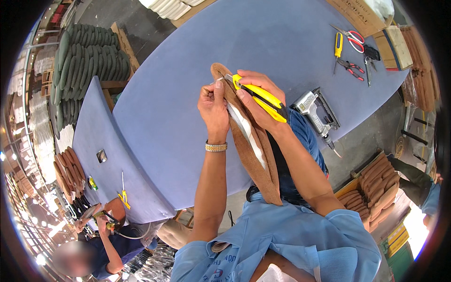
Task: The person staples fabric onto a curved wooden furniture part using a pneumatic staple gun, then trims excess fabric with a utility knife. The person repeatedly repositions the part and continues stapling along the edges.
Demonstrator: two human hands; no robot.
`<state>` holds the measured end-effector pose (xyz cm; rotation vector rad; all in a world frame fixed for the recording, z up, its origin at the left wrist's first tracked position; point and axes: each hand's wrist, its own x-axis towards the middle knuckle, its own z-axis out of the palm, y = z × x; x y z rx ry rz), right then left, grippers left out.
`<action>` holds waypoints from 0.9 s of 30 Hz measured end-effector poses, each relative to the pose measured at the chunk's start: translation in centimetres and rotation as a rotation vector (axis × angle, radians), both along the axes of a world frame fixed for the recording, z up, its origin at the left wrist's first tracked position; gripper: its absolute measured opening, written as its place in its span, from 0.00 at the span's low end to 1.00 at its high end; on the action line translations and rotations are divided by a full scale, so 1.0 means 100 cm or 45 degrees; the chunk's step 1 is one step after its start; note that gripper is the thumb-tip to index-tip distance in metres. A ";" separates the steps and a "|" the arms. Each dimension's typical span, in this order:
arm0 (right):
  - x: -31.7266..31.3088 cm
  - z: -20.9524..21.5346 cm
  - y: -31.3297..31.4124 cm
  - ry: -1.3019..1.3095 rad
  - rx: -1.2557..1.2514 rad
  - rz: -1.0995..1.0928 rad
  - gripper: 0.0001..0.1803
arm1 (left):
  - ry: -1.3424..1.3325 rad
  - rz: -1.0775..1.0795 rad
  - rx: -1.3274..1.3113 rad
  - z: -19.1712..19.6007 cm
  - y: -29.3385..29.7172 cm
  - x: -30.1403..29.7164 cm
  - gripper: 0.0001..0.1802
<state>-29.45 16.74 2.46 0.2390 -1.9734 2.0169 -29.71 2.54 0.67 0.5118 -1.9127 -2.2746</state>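
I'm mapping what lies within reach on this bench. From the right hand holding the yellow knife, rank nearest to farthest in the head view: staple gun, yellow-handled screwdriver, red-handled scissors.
From the right hand:
1. Staple gun, just to its right on the blue table.
2. Yellow-handled screwdriver, farther up and right.
3. Red-handled scissors, beside the screwdriver, slightly farther right; these two are nearly level.

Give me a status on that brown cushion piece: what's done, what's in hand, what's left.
Done: brown fabric already wraps most of the cushion piece. In hand: the left hand pinches its top edge while the right hand holds a yellow utility knife at that edge; white padding shows along the open seam. Left: that seam appears unclosed. The staple gun lies on the blue table, untouched.
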 end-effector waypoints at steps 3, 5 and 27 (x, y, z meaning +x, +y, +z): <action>0.000 -0.003 -0.003 0.001 -0.017 -0.011 0.12 | 0.000 -0.007 -0.022 -0.001 -0.001 0.000 0.12; 0.000 -0.006 -0.004 -0.001 -0.033 -0.007 0.12 | -0.003 -0.010 -0.041 -0.001 -0.002 0.000 0.12; -0.010 0.008 0.000 0.074 0.283 0.039 0.09 | 0.002 -0.027 0.014 -0.006 -0.007 0.000 0.11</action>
